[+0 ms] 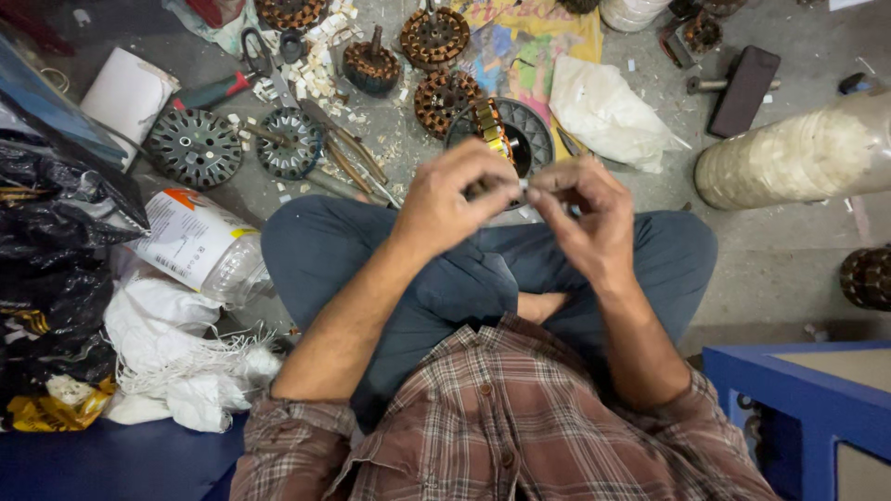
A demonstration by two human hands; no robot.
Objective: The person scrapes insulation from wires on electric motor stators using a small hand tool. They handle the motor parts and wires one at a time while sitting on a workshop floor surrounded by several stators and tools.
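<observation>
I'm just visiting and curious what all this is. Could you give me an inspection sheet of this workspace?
Surface: grey concrete floor, littered with small white scraps.
Job's things: small pale strip pinched between both hands, above a round motor housing.
Clutter: copper-wound stators, finned discs, scissors, plastic jar, white rags, black bags.
Grippers: left hand and right hand, both pinching the strip.
Cables: nothing seen.
Surroundings: blue furniture, large pale roll, the person's crossed legs.
</observation>
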